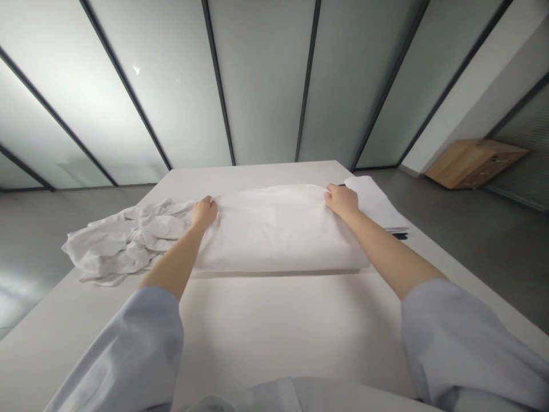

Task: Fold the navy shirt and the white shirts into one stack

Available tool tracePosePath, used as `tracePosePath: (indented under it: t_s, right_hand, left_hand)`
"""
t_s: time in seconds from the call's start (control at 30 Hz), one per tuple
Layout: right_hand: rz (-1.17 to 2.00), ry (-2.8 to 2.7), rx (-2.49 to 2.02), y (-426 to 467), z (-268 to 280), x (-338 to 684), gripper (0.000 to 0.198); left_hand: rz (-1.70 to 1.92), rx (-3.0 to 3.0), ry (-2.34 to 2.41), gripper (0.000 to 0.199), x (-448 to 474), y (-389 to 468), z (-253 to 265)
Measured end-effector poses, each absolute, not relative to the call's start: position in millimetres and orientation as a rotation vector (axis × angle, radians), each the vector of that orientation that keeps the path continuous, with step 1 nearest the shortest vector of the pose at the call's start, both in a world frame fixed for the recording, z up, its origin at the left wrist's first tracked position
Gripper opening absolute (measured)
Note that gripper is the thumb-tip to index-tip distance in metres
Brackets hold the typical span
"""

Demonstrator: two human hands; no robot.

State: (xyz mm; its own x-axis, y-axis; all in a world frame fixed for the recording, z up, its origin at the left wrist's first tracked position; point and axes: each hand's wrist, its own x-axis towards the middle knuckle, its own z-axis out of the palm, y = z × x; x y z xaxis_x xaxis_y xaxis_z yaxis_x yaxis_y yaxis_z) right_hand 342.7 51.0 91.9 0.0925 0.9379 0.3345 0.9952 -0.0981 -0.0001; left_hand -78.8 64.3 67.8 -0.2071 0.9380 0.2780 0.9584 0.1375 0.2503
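Observation:
A white cloth (278,229), folded into a wide rectangle, lies across the middle of the table in front of me. My left hand (205,212) is closed on its far left corner, fingers curled over the edge. At the far right corner my right hand (343,199) pinches the same cloth. The cloth's far edge is stretched between both hands, while its near edge forms a straight fold on the table. Exactly what garment or linen it is, I cannot tell.
A crumpled heap of white cloth (128,240) hangs over the table's left edge. On the right lies a folded white stack (375,203) with something dark beneath. Under everything is a white table (291,326). Beyond stand frosted glass panels (266,86) and a wooden cabinet (467,163).

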Motion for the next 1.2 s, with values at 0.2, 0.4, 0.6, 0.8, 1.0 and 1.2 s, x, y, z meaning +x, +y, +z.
tracePosePath:
  t_s: [0.2,0.4,0.6,0.8,1.0,1.2]
  right_hand:
    - [-0.125,-2.118,-2.248,79.3,63.5,329.1,0.033]
    - [-0.005,-2.039,-2.344,82.8,35.2,334.1,0.032]
    - [0.084,-1.737,-2.265,87.0,28.7,358.7,0.033]
    - [0.098,-1.39,-2.076,97.1,45.1,370.0,0.042]
    - [0.197,-2.004,-1.796,44.1,67.2,297.0,0.038]
    - [0.535,-2.566,-1.855,-13.4,58.3,231.6,0.058]
  left_hand:
    - [-0.384,-2.059,-2.388,0.031,-78.9,80.8,39.8]
    - [-0.532,-1.999,-2.458,0.035,-84.2,82.2,28.7]
    - [-0.774,-1.919,-2.582,0.039,-95.6,87.5,29.8]
    - [-0.956,-1.938,-2.262,0.043,-77.7,84.6,49.1]
    - [-0.305,-2.619,-1.992,0.042,-10.6,33.6,64.3]
    - [0.356,-2.752,-1.931,0.047,33.0,-14.7,56.7]
